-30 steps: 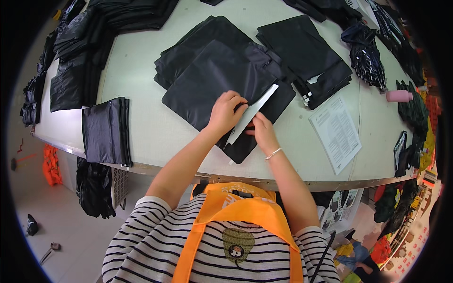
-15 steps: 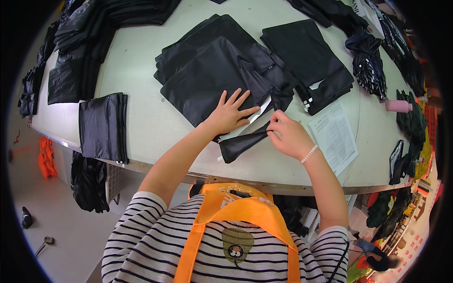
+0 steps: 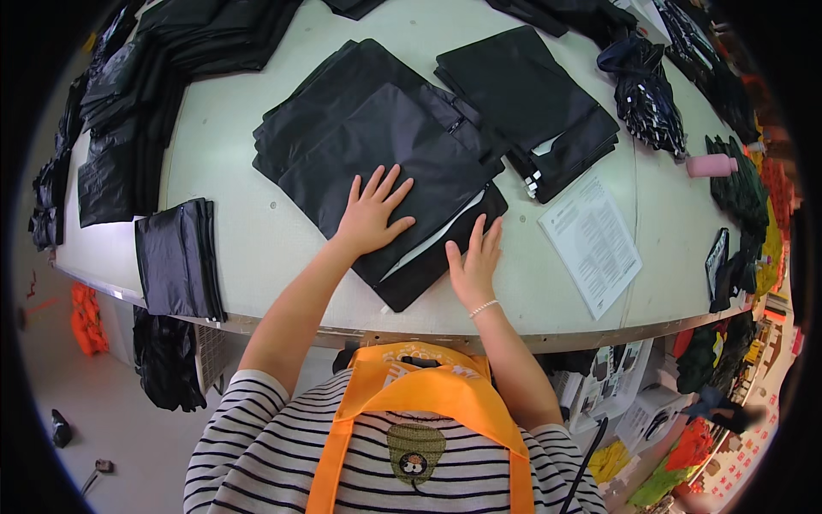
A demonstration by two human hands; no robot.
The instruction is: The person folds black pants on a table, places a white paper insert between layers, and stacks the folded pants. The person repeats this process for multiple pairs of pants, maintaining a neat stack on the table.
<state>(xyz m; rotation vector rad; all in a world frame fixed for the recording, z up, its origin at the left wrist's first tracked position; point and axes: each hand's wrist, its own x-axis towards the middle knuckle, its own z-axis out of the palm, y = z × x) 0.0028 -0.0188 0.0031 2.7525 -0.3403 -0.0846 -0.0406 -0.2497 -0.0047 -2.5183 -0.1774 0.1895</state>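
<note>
A stack of black fabric pieces (image 3: 342, 111) lies turned at an angle in the middle of the pale table. My left hand (image 3: 375, 218) presses flat on the smooth top piece, fingers spread. Along that stack's near right edge runs a black band (image 3: 415, 284), with a narrow white strip (image 3: 438, 233) showing between it and the top piece. My right hand (image 3: 476, 267) rests at the band's outer edge with its fingers stretched out and nothing gripped. Whether its fingertips press on the band or the table, I cannot tell.
Another black fabric stack (image 3: 518, 90) lies at the right, beside a printed sheet (image 3: 592, 244). Farther right are a dark bundle (image 3: 646, 98) and a pink bottle (image 3: 711, 165). Folded black pieces (image 3: 178, 261) sit near the left table edge, with more piles (image 3: 205, 43) behind.
My right hand has let go of the black band, which now lies flat along the stack's edge, and has opened. My left hand has shifted left; the top piece looks smoother.
</note>
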